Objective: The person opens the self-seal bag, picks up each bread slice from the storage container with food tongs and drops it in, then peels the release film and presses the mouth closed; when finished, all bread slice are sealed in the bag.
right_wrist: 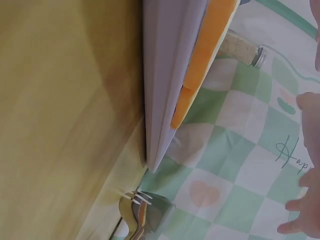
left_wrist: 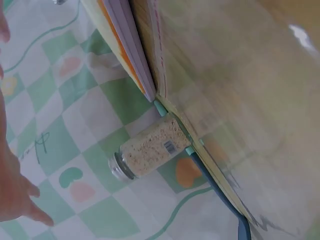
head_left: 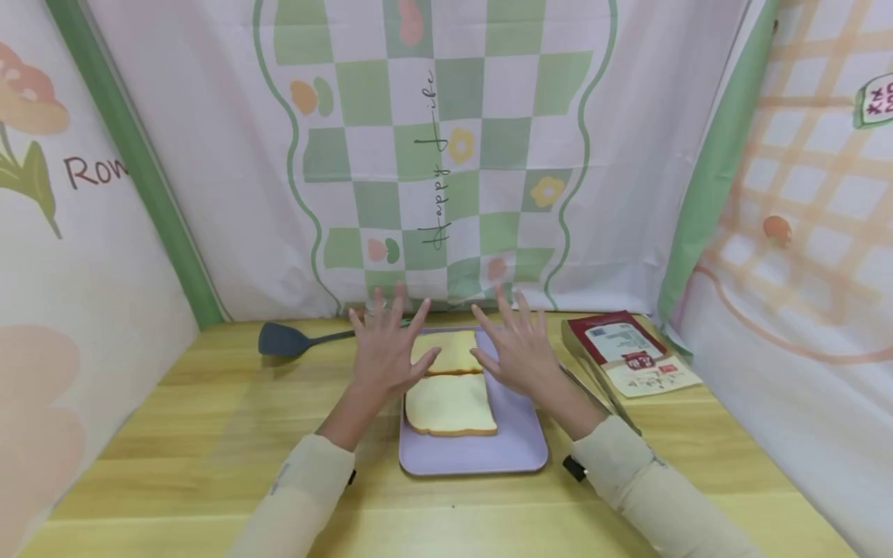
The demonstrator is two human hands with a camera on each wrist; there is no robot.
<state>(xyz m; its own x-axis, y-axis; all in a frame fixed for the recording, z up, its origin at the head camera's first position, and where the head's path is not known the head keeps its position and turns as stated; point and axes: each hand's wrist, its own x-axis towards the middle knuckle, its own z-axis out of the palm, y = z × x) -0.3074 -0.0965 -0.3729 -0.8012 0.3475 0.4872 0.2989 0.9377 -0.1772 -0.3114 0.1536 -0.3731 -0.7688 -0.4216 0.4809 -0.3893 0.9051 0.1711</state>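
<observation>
Both hands hover over a lilac tray (head_left: 474, 459), palms down with fingers spread. My left hand (head_left: 384, 349) is over the tray's left side and holds nothing. Over its right side is my right hand (head_left: 519, 353), also holding nothing. Two slices of bread lie on the tray, one behind the other. The near bread slice (head_left: 449, 403) shows whole, between the two forearms. Its neighbour, the far bread slice (head_left: 456, 350), is partly hidden by the left hand. Seen from the side in the right wrist view, the slices' orange-brown crusts (right_wrist: 202, 47) rest on the tray.
Left of the tray lies a dark spatula (head_left: 282, 341). A red and cream packet (head_left: 638, 360) is at the right. The left wrist view shows a glass jar (left_wrist: 152, 147) of speckled grains at the back. A fork (right_wrist: 139, 198) appears beyond the tray in the right wrist view.
</observation>
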